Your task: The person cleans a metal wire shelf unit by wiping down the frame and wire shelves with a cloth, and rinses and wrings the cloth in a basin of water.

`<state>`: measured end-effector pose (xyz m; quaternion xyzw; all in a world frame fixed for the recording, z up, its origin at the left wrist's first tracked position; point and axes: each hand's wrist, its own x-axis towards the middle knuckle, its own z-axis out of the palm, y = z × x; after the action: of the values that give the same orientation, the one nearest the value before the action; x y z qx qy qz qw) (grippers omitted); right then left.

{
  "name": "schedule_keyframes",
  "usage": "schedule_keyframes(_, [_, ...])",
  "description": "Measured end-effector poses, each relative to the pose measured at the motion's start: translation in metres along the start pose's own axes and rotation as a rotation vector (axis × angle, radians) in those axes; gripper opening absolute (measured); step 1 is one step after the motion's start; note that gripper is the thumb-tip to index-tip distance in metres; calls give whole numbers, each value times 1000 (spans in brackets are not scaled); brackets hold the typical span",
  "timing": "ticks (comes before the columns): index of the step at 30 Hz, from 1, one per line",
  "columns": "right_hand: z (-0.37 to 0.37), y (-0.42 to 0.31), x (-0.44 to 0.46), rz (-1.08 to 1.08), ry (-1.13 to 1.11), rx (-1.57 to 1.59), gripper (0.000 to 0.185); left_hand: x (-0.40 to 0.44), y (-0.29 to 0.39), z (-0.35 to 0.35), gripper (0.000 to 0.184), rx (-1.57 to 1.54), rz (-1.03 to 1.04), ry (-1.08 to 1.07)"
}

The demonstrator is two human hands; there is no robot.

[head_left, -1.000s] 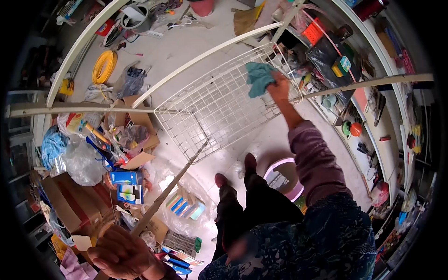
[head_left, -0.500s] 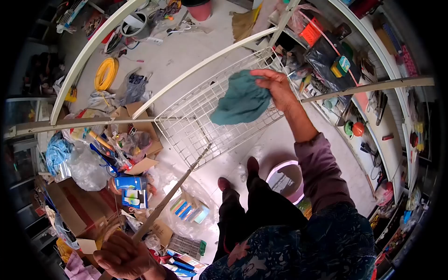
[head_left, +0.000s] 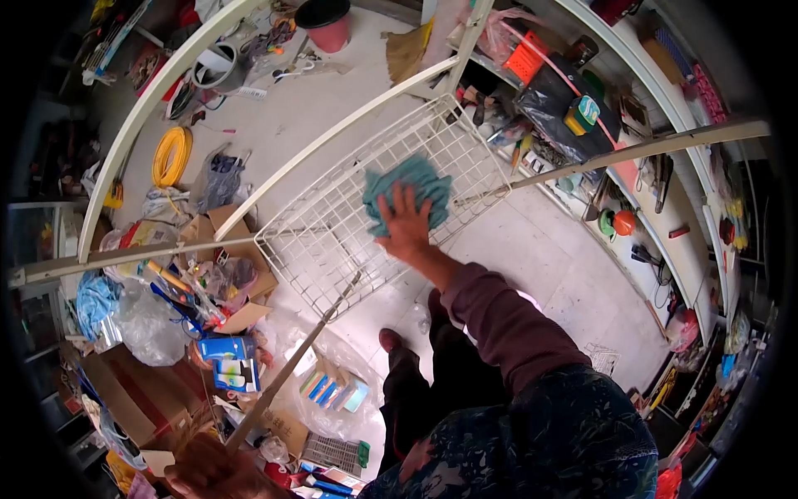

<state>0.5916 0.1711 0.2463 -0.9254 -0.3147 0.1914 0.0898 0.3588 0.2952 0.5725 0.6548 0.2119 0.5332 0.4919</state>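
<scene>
My right hand (head_left: 407,223) lies over a green cloth (head_left: 432,179) with its fingers spread apart. The cloth is bunched under the palm and fingers, on a white wire basket (head_left: 291,239). The basket sits inside a pale metal rack frame, between its uprights. At the lower left my left hand (head_left: 218,472) is closed around the near post (head_left: 291,366) of that frame. This hand is dim, and part of its grip is hidden.
Cardboard boxes (head_left: 141,382), plastic bags (head_left: 154,320) and packets crowd the left floor. Crowded shelves (head_left: 619,195) run along the right. Beyond the frame are a yellow hose coil (head_left: 172,158), a red bucket (head_left: 328,33) and a broom (head_left: 407,54).
My right hand has swung left and down from the basket's far right part. The cloth, pinched and hanging before, is now bunched beneath spread fingers. My left hand stays at the post.
</scene>
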Motion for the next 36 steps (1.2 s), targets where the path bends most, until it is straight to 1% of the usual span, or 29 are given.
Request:
schedule_keyframes(1, [9,2,-8,-101,165,2,57,0,-1,-3,38,40,17,-48])
schedule_keyframes(2, [14,13,-3,-98,174,2,57,0,0,-5,38,84,36,-96])
schedule_keyframes(4, [21,43,10,-239,187,223,41,-1,2,-9,38,81,4,-91])
schedule_keyframes(5, [24,58,18,-281,405,292,32,-2,3,-10,38,81,-32,-83])
schedule_keyframes(6, [3,68,20,-284,405,334,31,-2,4,-10,38,80,-67,-74])
schedule_keyframes(8, [-20,84,30,-121,534,467,33,-2,1,-7,38,89,-39,-49])
schedule_keyframes(10, [-57,101,39,-94,790,538,32,-2,-2,-4,38,102,-23,-26])
schedule_keyframes(12, [-94,115,53,-61,877,430,30,2,1,-3,37,137,25,-85])
schedule_keyframes(13, [-101,128,67,-59,876,430,30,2,2,-3,36,155,49,-113])
schedule_keyframes(14, [-106,141,83,-88,865,342,29,3,1,-3,36,157,48,-114])
schedule_keyframes(15, [-106,150,89,-116,853,258,28,3,0,-4,36,115,46,-94])
schedule_keyframes(16, [-98,158,87,-115,854,263,28,4,0,-3,35,73,46,-75])
schedule_keyframes(18, [-82,163,79,-37,690,109,29,3,1,-2,35,86,47,-74])
schedule_keyframes(19, [-85,155,61,-46,592,-9,29,2,1,-2,34,93,46,-62])
schedule_keyframes(20, [-77,157,49,-107,554,-67,28,2,2,-3,34,101,50,-52])
schedule_keyframes(21, [-65,161,38,-170,514,-122,28,2,4,-4,34,69,4,-94])
schedule_keyframes(22, [-44,166,25,-182,497,44,29,2,5,-5,33,38,-42,-134])
schedule_keyframes(23, [-28,171,18,-188,472,208,30,1,6,-5,33,50,-42,-124])
schedule_keyframes(24, [-25,173,17,-194,467,210,30,1,5,-4,34,117,6,-167])
schedule_keyframes(26, [-14,175,21,-60,800,537,31,2,4,-2,36,259,101,-255])
schedule_keyframes(27, [-37,165,22,121,721,741,31,2,4,-2,36,272,95,-257])
schedule_keyframes(28, [-53,153,27,174,759,844,26,3,4,-2,36,271,101,-260])
schedule_keyframes(30, [-15,158,71,24,978,777,21,2,4,-2,36,258,113,-264])
schedule_keyframes(31, [5,152,91,95,971,562,17,1,4,-3,36,265,104,-266])
schedule_keyframes(32, [27,143,104,163,955,346,14,0,2,-5,35,201,82,-219])
schedule_keyframes(33, [26,110,101,232,970,456,9,0,-1,-8,35,137,58,-174])
schedule_keyframes(34, [25,80,89,187,968,417,6,-1,-2,-11,35,76,37,-126])
schedule_keyframes(35, [23,49,77,142,966,379,3,-2,-2,-13,35,101,36,-121])
schedule_keyframes(36, [24,31,64,-23,949,184,3,-2,-1,-12,35,102,34,-120])
